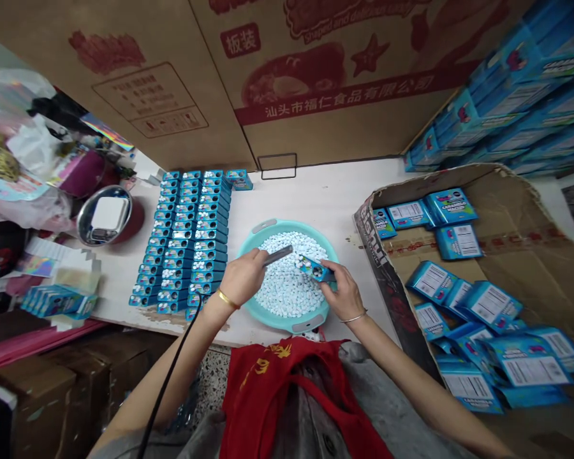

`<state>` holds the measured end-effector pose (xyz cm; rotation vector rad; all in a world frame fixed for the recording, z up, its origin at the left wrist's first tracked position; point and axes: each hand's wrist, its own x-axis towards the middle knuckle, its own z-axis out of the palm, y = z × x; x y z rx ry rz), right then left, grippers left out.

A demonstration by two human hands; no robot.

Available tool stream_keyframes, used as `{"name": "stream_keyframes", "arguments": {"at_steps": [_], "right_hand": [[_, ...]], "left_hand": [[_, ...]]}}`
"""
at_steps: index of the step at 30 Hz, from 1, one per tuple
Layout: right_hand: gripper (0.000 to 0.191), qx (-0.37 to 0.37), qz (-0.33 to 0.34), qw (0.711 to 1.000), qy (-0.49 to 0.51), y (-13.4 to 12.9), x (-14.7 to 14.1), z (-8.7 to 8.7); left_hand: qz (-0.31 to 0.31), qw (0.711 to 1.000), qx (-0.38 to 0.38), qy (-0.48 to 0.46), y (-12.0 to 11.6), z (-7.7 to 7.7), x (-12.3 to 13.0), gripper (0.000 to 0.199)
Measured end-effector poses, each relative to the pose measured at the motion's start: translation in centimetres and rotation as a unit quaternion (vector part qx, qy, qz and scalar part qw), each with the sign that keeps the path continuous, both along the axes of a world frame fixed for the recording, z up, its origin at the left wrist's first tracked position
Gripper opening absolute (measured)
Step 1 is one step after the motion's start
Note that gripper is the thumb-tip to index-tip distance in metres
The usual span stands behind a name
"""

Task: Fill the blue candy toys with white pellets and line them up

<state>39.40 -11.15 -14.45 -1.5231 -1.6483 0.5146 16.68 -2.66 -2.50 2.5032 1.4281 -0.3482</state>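
Note:
A turquoise basin (pixel 249 305) full of small pale candies (pixel 287 296) stands in front of me on the white table. My left hand (pixel 243 275) is closed around a flat grey scoop-like tool (pixel 278 255), its tip over the candies. Held low above the basin is a small blue candy box (pixel 314 268) with round windows, pinched by my right hand (pixel 343 292). White candies show at the box's left end, close to the tool's tip. Rows of similar blue boxes (pixel 186 239) stand to the left of the basin.
An open carton (pixel 521 255) holding blue boxes is on the right. Stacked blue boxes (pixel 497 108) rise behind it. Large brown cartons (pixel 220 143) wall off the back, with a wire frame (pixel 277 167) before them. A metal bowl (pixel 129 220) and bags sit at left.

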Motion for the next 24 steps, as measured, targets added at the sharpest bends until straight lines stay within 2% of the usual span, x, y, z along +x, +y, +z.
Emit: {"name": "stream_keyframes", "arguments": {"at_steps": [2,5,7,9,12,18,21,24], "right_hand": [[0.037,-0.011,-0.003,1.0,0.003,0.2,0.4,0.2],[0.034,-0.028,-0.022,0.999,0.014,0.4,0.7,0.7],[0.034,-0.039,-0.042,0.998,0.024,0.4,0.9,1.2],[0.034,-0.046,-0.058,0.997,0.037,0.4,1.1,1.6],[0.036,-0.057,-0.082,0.993,0.065,0.3,1.3,1.9],[0.039,-0.07,-0.12,0.986,0.089,0.3,1.7,2.0],[0.041,-0.07,-0.133,0.983,0.102,0.2,1.9,1.9],[0.041,-0.062,-0.136,0.984,0.099,0.0,2.0,1.8]], "left_hand": [[0.031,1.0,0.003,-0.005,1.0,-4.2,-1.0,0.02],[0.053,0.999,-0.012,0.006,1.7,-10.0,-0.9,0.025],[0.056,0.998,-0.039,-0.017,1.6,-12.8,-0.3,0.028],[0.052,0.994,-0.075,-0.067,1.1,-14.5,0.6,0.029],[0.043,0.986,-0.115,-0.117,-0.6,-15.7,1.5,0.028],[0.012,0.966,-0.176,-0.188,-3.6,-16.2,2.3,0.038],[0.03,0.941,-0.21,-0.265,-4.0,-15.6,1.9,0.035],[0.034,0.908,-0.236,-0.345,-3.9,-13.5,0.6,0.03]]}}
